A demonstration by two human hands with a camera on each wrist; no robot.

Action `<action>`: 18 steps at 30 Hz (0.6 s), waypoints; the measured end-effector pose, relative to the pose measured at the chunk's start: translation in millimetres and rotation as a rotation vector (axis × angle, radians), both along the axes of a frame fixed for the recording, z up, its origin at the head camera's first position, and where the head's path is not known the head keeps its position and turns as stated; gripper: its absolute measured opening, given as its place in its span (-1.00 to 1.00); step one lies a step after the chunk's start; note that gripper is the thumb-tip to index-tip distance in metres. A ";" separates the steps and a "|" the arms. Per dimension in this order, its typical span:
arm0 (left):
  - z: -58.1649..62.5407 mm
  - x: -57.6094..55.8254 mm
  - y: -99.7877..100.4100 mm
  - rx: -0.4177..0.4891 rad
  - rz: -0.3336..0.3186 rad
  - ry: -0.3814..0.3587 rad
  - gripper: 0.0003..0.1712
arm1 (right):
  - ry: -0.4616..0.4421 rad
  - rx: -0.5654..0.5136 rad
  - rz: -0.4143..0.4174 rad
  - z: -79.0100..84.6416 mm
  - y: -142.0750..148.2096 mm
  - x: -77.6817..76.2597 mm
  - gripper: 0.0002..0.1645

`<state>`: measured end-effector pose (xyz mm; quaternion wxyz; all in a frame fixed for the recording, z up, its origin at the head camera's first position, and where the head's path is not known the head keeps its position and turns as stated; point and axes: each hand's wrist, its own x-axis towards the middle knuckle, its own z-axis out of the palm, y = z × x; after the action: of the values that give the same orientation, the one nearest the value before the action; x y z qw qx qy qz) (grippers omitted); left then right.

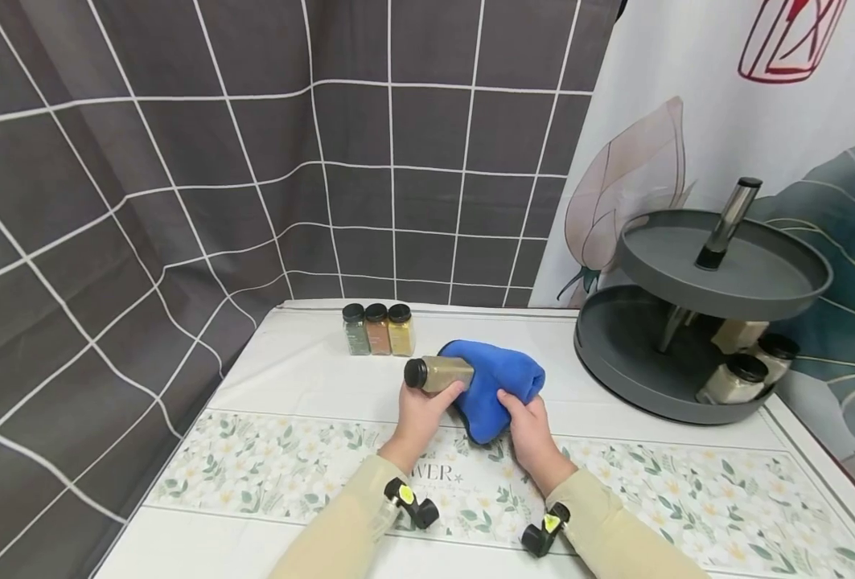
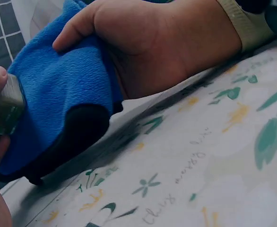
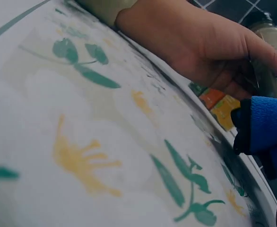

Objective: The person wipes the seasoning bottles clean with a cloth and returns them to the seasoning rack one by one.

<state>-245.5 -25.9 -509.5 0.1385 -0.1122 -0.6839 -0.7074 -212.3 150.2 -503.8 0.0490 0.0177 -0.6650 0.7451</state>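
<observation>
My left hand (image 1: pixel 420 416) grips a spice jar (image 1: pixel 445 374) of beige powder, tilted on its side with its black lid (image 1: pixel 416 372) to the left. A blue cloth (image 1: pixel 495 376) with dark edging covers the base end of the jar. My right hand (image 1: pixel 532 433) holds that cloth, thumb on top; its other fingers are hidden under the fabric in the head view. In the left wrist view, the jar's clear base (image 2: pixel 14 99) touches the cloth. In the right wrist view, the left thumb lies along the jar (image 3: pixel 266 61).
Three spice jars (image 1: pixel 378 330), green, reddish and yellow, stand in a row at the back of the table. On the right is a grey two-tier turntable (image 1: pixel 615 378); several jars stand on its lower tier. A floral runner (image 1: pixel 275 458) crosses the white table.
</observation>
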 end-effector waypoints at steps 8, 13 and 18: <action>0.5 -1.1 -2.3 -0.059 -0.070 0.020 -0.30 | -0.036 0.029 0.066 -1.2 0.6 -3.3 -0.43; 3.5 -1.1 -0.4 -0.028 -0.069 -0.010 -0.32 | -0.017 0.023 0.009 1.2 0.4 -2.0 -0.40; 8.6 3.0 0.8 -0.112 -0.045 0.013 -0.32 | -0.028 0.040 0.041 2.5 0.2 -0.1 -0.43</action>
<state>-242.5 -25.1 -500.8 0.1204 -0.1396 -0.7189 -0.6702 -212.4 150.4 -501.3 0.0242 0.0219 -0.6800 0.7325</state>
